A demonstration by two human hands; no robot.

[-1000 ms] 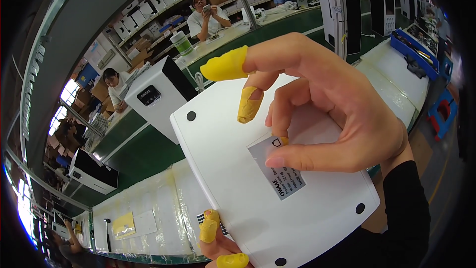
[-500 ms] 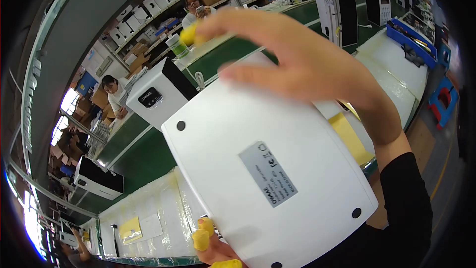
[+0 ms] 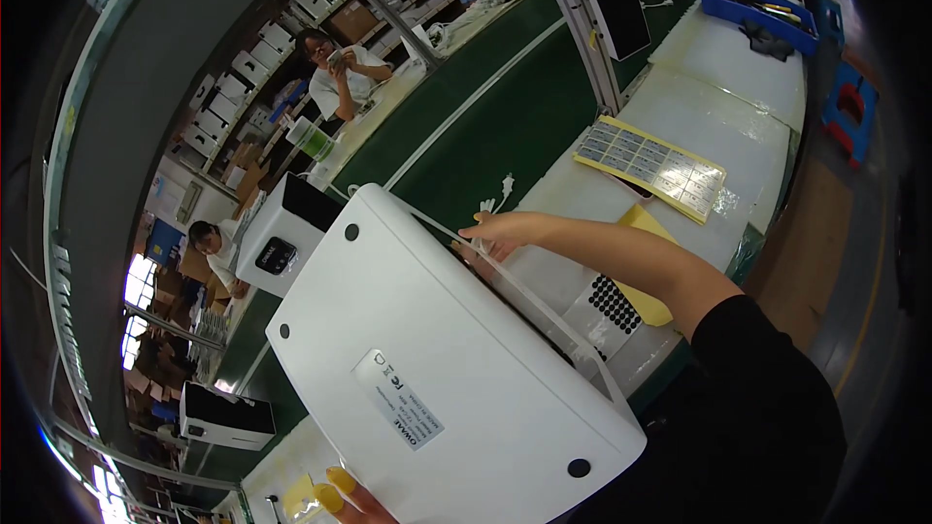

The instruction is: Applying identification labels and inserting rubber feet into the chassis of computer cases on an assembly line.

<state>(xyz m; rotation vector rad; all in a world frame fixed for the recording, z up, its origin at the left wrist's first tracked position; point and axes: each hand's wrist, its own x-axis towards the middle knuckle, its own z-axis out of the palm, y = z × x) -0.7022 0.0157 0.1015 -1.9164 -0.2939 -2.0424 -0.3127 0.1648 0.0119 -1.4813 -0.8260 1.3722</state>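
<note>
A large white boxy appliance (image 3: 485,359) is held tilted in front of me, its underside facing me. That face has a silver label (image 3: 398,400) and black round feet at the corners. My left hand (image 3: 361,507), with yellow covers on its fingertips, grips the lower left edge; its palm is out of sight. My right hand (image 3: 500,233) reaches across to the far right side and holds the appliance there, with part of its fingers hidden by the rim. A white cord's plug (image 3: 503,196) lies just beyond that hand.
On the right of the bench lie a sheet of silver stickers (image 3: 650,167), a sheet of black round pads (image 3: 614,303) and a blue tool tray (image 3: 757,15). Similar appliances (image 3: 291,233) stand on the green belt (image 3: 524,87). Co-workers sit across it.
My right hand has moved from above the underside down to the appliance's right side. The appliance has turned, so its right side now shows. The head view has shifted right.
</note>
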